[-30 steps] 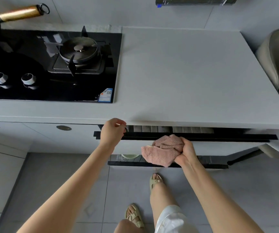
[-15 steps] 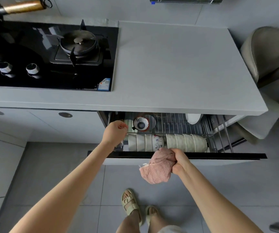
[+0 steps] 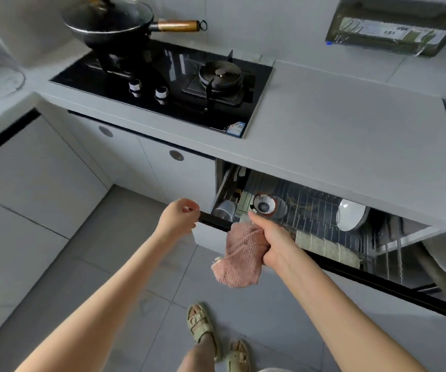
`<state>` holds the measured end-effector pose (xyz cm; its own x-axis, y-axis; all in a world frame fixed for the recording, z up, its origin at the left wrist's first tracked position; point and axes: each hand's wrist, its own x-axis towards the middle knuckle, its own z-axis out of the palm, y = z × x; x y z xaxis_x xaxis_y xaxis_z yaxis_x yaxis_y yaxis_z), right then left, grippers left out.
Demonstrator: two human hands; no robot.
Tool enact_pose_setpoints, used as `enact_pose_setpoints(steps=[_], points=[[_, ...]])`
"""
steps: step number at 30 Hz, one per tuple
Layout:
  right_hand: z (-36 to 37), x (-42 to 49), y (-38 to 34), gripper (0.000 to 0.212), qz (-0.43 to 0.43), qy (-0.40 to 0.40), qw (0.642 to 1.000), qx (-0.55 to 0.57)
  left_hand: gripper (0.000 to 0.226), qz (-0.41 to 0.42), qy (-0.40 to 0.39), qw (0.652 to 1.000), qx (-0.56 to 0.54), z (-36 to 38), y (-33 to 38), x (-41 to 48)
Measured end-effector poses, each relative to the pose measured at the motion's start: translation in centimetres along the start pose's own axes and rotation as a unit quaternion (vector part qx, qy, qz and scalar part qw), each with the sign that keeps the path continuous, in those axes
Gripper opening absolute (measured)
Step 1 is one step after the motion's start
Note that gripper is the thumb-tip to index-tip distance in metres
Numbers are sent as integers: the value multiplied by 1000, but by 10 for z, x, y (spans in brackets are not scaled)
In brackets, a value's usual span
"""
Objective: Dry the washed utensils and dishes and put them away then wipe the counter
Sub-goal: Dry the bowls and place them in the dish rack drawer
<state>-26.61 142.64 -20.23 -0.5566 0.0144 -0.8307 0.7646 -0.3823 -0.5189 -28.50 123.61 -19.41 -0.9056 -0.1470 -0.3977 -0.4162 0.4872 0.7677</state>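
- Grey counter (image 3: 337, 135) runs across the view, with a black hob (image 3: 162, 84) set into its left part.
- The drawer (image 3: 377, 285) below the counter stands open, its black front rail slanting down to the right. The counter's edge hides the back of its wire rack (image 3: 321, 208).
- A dark wok (image 3: 109, 22) with a wooden handle sits on the hob's far left burner.
- A row of pale bowls (image 3: 326, 247) stands on edge along the drawer's front. The right arm covers its left end.
- A white plate (image 3: 350, 214) leans upright in the rack, further back and to the right.
- The pink cloth (image 3: 240, 259) hangs bunched in front of the drawer rail, hiding part of it.
- The right hand (image 3: 275, 240) grips the cloth's top, fingers wrapped round it, thumb stretched toward a patterned bowl (image 3: 264, 206) on edge in the rack.
- The left hand (image 3: 179, 218) is curled at the rail's left end. Whether it touches the rail cannot be told.
- A clear cup (image 3: 225, 209) lies in the drawer's left compartment, beside dark utensils.
- Two sandalled feet (image 3: 200, 326) stand on the grey floor tiles below.
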Motion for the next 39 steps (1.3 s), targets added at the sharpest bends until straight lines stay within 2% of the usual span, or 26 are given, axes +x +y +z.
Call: enact_pose_setpoints(steps=[4, 7, 9, 11, 12, 13, 14, 15, 17, 18, 19, 22, 25, 26, 27, 28, 29, 31, 33, 35, 37, 39], points=[[69, -5, 11, 56, -28, -65, 994, -84, 11, -20, 24, 998, -63, -52, -24, -26], [128, -6, 24, 72, -26, -111, 984, -139, 19, -42, -35, 988, -145, -99, -48, -38], [174, -10, 34, 70, -30, -141, 975, -167, 27, -38, -102, 978, -178, -132, -67, -47], [227, -11, 46, 65, -38, -169, 968, -181, 37, -21, -129, 967, -218, -169, -91, -52], [257, -13, 53, 71, -47, -184, 965, -181, 40, -16, -114, 965, -234, -188, -104, -54], [287, -16, 61, 85, -56, -198, 962, -180, 40, -16, -82, 965, -249, -208, -117, -54], [317, -16, 69, 101, -64, -215, 959, -175, 37, -21, -38, 963, -267, -228, -129, -53], [346, -19, 78, 106, -80, -233, 954, -172, 34, -30, 9, 957, -289, -250, -141, -52], [399, -24, 98, 95, -141, -269, 934, -190, 33, -43, 94, 943, -317, -295, -167, -47], [423, -27, 108, 92, -187, -285, 910, -236, 34, -44, 134, 940, -310, -319, -179, -46], [446, -31, 117, 92, -252, -291, 871, -306, 35, -40, 172, 940, -291, -343, -191, -43], [508, -37, 140, 95, -459, -298, 698, -463, 32, -27, 249, 933, -258, -412, -222, -37], [563, -43, 161, 100, -519, -339, 527, -581, 37, -26, 249, 919, -306, -472, -244, -24], [583, -41, 167, 101, -524, -353, 481, -608, 41, -23, 239, 915, -324, -489, -250, -18], [603, -38, 172, 101, -524, -368, 452, -620, 46, -17, 229, 910, -344, -506, -255, -11], [624, -34, 177, 101, -527, -382, 441, -618, 52, -13, 222, 905, -362, -522, -260, -3], [646, -27, 180, 98, -531, -394, 447, -602, 55, -14, 220, 900, -375, -538, -265, 6], [692, -14, 180, 84, -524, -420, 489, -556, 53, -22, 226, 882, -412, -571, -275, 24], [737, -3, 175, 68, -481, -463, 539, -513, 40, -22, 232, 846, -479, -605, -286, 41], [781, 6, 168, 57, -463, -485, 547, -501, 25, -27, 249, 818, -518, -640, -299, 55], [826, 14, 159, 50, -468, -488, 538, -503, 16, -66, 311, 804, -502, -675, -313, 67], [867, 17, 149, 40, -450, -505, 552, -488, 18, -123, 397, 781, -467, -708, -329, 76]])
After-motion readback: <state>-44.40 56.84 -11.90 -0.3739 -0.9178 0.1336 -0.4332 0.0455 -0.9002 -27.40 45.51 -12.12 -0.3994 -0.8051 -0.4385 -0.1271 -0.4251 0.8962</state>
